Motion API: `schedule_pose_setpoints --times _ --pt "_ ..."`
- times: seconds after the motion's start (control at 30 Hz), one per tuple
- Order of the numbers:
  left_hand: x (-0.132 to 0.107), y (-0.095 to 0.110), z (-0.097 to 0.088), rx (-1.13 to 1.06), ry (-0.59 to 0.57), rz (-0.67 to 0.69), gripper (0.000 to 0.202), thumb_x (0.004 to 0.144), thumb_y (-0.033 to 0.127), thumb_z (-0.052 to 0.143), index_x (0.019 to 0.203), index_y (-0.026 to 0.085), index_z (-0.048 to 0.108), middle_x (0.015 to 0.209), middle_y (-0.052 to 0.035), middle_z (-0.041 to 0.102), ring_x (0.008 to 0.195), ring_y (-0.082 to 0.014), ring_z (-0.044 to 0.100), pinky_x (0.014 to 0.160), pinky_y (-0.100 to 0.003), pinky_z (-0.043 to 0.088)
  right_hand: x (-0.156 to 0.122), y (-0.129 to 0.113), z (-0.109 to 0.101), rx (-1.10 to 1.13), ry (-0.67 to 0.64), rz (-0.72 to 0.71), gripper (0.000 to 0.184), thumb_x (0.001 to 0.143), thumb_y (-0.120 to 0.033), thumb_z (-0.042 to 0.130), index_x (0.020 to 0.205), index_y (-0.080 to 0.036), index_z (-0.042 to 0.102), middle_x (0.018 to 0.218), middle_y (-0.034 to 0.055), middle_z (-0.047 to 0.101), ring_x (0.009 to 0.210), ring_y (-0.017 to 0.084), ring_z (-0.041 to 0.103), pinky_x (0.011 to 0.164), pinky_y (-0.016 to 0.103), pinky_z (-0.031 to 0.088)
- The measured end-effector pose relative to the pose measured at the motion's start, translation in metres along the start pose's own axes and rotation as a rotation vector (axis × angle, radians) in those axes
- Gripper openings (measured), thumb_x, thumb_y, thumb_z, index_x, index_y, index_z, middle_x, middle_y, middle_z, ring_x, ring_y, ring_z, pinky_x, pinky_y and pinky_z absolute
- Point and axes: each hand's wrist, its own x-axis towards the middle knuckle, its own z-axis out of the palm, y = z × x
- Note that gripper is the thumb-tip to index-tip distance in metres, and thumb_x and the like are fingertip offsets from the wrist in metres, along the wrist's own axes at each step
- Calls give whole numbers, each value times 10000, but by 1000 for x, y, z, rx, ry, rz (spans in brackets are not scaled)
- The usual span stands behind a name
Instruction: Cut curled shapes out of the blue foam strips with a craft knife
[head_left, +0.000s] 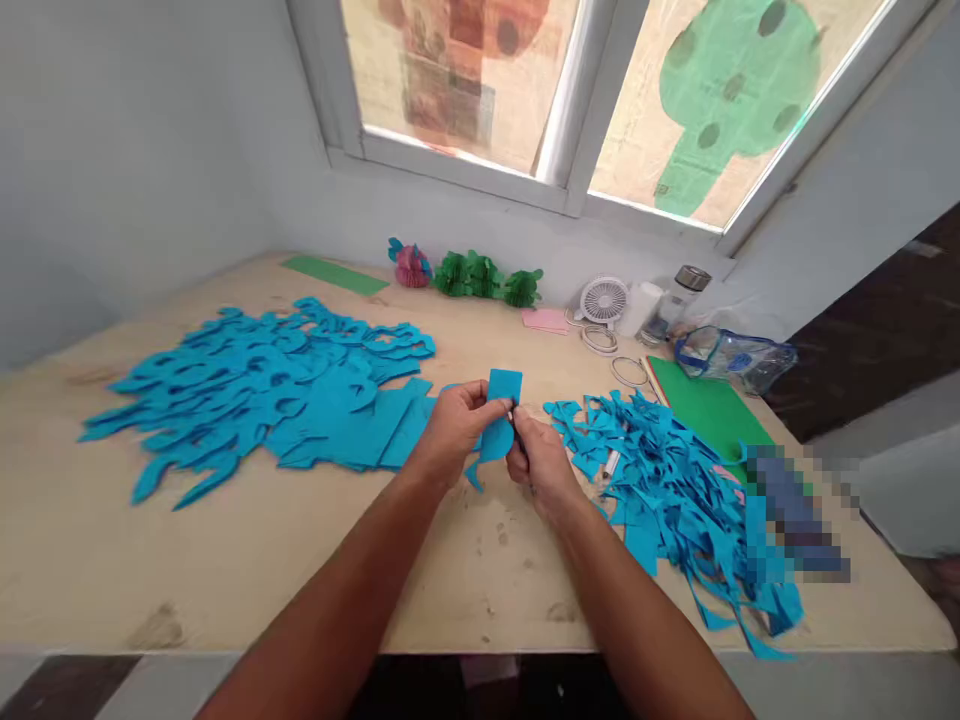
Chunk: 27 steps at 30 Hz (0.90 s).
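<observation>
My left hand (455,425) is closed on a piece of blue paper (505,386), pinching it between thumb and fingers above the table. The paper has a rounded cut edge at its lower part, and a thin strip hangs below it. Wrapped round the dark handles of a pair of scissors (521,447), my right hand (546,465) meets the paper's right side; the blades are mostly hidden. Left of my hands lie blue rectangular sheets (345,425) and a spread of cut blue shapes (225,365). To the right is a heap of blue paper scraps (667,480).
Along the wall stand green paper figures (469,275), a pink paper figure (412,266), a small white fan (604,300) and a bottle (675,300). A clear pouch (739,360) and green sheets (712,405) lie at right. A white marker (612,462) touches the scraps.
</observation>
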Motion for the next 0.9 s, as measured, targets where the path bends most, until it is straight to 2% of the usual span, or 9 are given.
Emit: schedule_pose_setpoints --times 0.23,0.47,0.73,0.9 --pt "2 1 -3 -15 1 -31 161 596 282 682 635 142 612 612 5 604 567 -124 527 537 -229 407 0 0 -2 -19 -11 -21 514 711 -620 592 505 -207 366 331 -100 304 304 37 198 337 212 117" --pt "4 -2 -5 -38 16 -54 162 602 279 680 634 143 598 585 4 592 542 -117 513 547 -238 410 1 2 -2 -18 -25 5 481 715 -635 574 591 -174 512 312 -110 294 287 37 168 330 207 93" --pt "2 -1 -2 -3 -19 -40 156 607 284 676 597 152 595 573 12 588 551 -116 509 544 -231 394 0 -1 0 8 8 5 481 701 -642 584 595 -185 478 339 -109 306 306 38 180 331 204 112" --pt "3 -4 -1 15 4 -25 139 609 271 673 602 151 605 579 22 579 563 -111 501 563 -227 391 0 0 -1 3 12 3 490 706 -643 578 564 -198 432 345 -105 305 306 41 188 336 211 111"
